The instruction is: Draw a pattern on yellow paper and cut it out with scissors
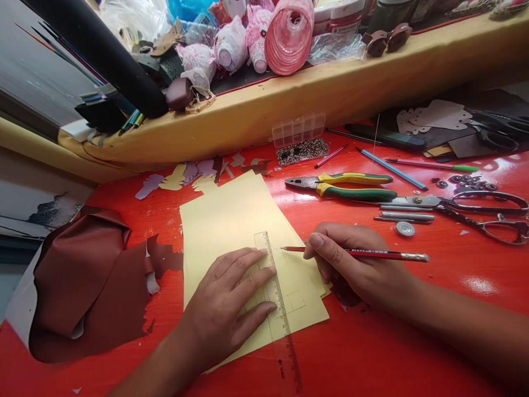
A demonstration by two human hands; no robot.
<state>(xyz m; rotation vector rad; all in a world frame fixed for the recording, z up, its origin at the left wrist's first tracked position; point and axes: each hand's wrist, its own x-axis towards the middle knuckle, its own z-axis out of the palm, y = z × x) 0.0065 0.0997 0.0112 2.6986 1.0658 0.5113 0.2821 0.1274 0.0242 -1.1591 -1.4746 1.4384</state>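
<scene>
Your pencil (384,255) is red and black, your ruler (282,310) clear with dark markings, your paper (225,220) pale yellow; the table (351,353) is bright red.

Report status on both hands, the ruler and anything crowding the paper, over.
Left hand on clear ruler, laid over yellow paper. Right hand holding pencil, tip over paper. Pliers nearby, off the paper.
</scene>
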